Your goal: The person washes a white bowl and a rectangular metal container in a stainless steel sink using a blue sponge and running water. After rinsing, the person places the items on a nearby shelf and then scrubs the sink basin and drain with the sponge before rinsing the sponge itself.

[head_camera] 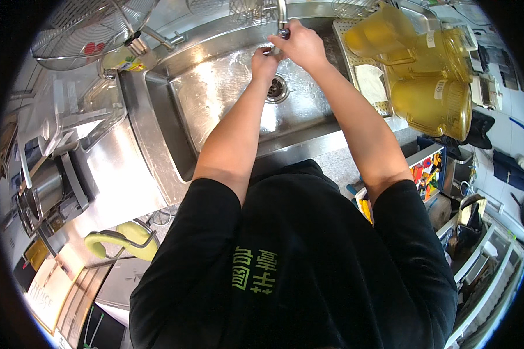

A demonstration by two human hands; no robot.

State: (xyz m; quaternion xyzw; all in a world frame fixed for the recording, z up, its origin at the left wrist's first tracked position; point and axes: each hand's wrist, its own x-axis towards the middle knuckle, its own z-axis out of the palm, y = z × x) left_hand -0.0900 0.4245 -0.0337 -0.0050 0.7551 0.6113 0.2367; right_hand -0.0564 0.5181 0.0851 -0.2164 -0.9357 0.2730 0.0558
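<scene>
Both hands are close together over the far part of a wet stainless steel sink [218, 100], right below the metal faucet spout [282, 11]. My right hand [305, 46] is beside the spout's dark-tipped nozzle, its thumb reaching left. Slightly lower and to the left, my left hand [264, 65] has curled fingers. Something thin and greyish shows between the hands; whether it is a small utensil or running water is unclear. Beneath them lies the round drain [277, 89], partly covered by the left wrist. Water glistens on the basin floor.
Yellow translucent pitchers [428, 102] lie on the right, beside a perforated tray [345, 43] with a white cloth [370, 80]. Clear plastic containers [91, 104] and a second tap [166, 42] are on the left. A wire strainer [91, 30] overhangs the far left corner.
</scene>
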